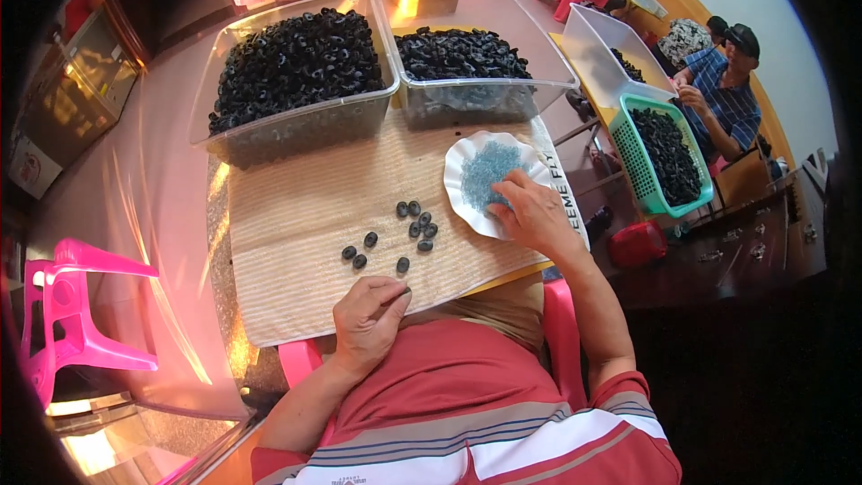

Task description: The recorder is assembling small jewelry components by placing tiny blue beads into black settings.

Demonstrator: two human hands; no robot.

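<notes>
Near the table's front edge, my left hand is closed in a pinch. A small black piece shows at its fingertips, mostly hidden by the fingers. My right hand reaches over a white wavy-rimmed plate, its fingers curled down to a heap of tiny clear-blue pieces. Whether anything is pinched there is hidden. Between the hands and the tubs, several small black oval parts with hollow middles lie loose on the ribbed beige mat.
Two clear plastic tubs of black parts, a left one and a right one, stand along the far edge. To the right are a green basket, a white tub and a seated person. A pink stool stands left.
</notes>
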